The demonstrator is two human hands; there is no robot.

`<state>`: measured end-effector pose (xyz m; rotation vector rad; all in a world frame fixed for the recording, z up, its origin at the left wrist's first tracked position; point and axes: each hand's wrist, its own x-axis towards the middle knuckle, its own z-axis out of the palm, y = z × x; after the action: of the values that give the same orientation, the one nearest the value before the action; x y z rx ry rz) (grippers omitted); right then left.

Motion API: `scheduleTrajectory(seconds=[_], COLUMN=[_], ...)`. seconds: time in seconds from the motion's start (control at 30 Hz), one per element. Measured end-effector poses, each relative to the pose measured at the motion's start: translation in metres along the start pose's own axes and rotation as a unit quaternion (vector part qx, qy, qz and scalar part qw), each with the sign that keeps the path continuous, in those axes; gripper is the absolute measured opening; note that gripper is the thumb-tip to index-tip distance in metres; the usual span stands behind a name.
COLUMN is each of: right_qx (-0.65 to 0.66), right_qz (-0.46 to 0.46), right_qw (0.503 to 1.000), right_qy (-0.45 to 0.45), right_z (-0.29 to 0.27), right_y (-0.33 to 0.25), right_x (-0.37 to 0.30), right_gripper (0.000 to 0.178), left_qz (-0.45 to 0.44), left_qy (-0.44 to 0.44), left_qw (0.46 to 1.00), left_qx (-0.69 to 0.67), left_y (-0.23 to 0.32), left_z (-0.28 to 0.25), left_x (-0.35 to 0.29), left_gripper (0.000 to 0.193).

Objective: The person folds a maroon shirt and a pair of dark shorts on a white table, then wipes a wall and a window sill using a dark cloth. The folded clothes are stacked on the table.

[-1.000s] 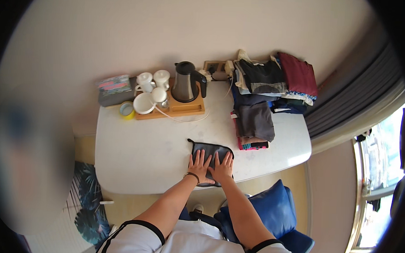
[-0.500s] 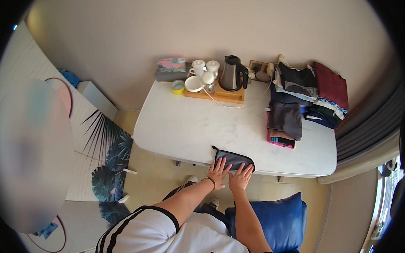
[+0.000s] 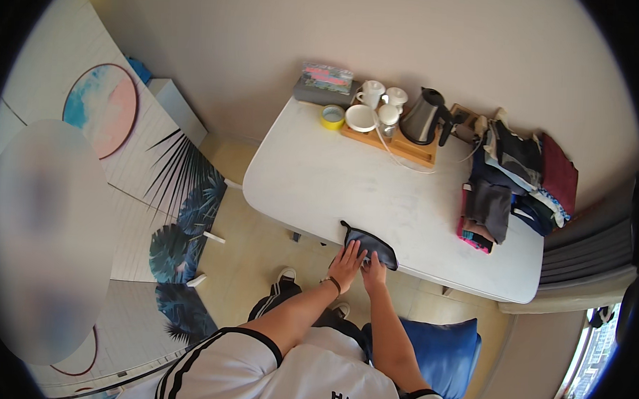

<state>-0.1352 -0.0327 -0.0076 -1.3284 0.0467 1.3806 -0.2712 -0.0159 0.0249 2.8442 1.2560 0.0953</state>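
At the near edge of the white table [image 3: 320,178], right in front of me, both my hands sit on a small dark folded cloth [image 3: 372,245]. My left hand [image 3: 346,263] lies flat with the fingers spread, its fingertips resting on the cloth's left end, a dark band at the wrist. My right hand [image 3: 375,270] is just beside it, touching the cloth's near edge; its fingers look held together and pressed down, though at this size I cannot tell for sure. The cloth lies directly ahead of both hands, away from my body, so neither arm has any reach to make. The left hand covers more of it, while the right sits under its middle. Its long axis runs along the table edge, tilted slightly so the left end sits farther up the table than the right, which hangs near the rim. It looks like a thin, dark grey-blue garment folded into a narrow strip with a darker seam along its far side and a small pointed corner sticking up at the left end. Farther across the table, to my right, is a heap of folded clothes [image 3: 512,186] in dark, grey, pink and red. At the far edge stands a wooden tray [image 3: 421,151] with a steel kettle [image 3: 423,118] and white cups [image 3: 372,95].
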Motion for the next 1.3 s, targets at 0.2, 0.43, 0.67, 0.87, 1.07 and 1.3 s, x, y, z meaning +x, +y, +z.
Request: scheduleTrajectory(seconds=[0.2, 0.43, 0.67, 0.87, 1.07, 1.3], right_qx=[0.19, 0.253, 0.317, 0.369, 0.41, 0.364], right_qz=[0.085, 0.218, 0.194, 0.145, 0.059, -0.014], right_qw=[0.976, 0.938, 0.928, 0.918, 0.909, 0.91], right_qy=[-0.055, -0.088, -0.028, 0.002, 0.048, 0.199], right_z=[0.092, 0.242, 0.3, 0.24, 0.165, 0.056], right_y=[0.06, 0.12, 0.159, 0.12, 0.057, -0.022], right_x=[0.026, 0.023, 0.027, 0.025, 0.013, 0.013], right_gripper=[0.034, 0.044, 0.031, 0.041, 0.04, 0.03], left_qz=[-0.032, -0.073, -0.031, 0.086, 0.186, 0.233], left_qy=[0.039, 0.019, 0.093, 0.055, 0.057, 0.025], left_qw=[0.998, 0.996, 0.994, 0.994, 0.98, 0.972], left_qx=[-0.045, -0.055, 0.049, 0.029, 0.028, -0.005], left_y=[-0.101, -0.244, -0.321, -0.277, -0.192, -0.063], left_z=[-0.004, 0.001, 0.002, -0.013, -0.004, 0.004], left_x=[-0.023, -0.063, -0.063, 0.0, 0.046, 0.097], left_gripper=[0.075, 0.066, 0.059, 0.058, 0.055, 0.057])
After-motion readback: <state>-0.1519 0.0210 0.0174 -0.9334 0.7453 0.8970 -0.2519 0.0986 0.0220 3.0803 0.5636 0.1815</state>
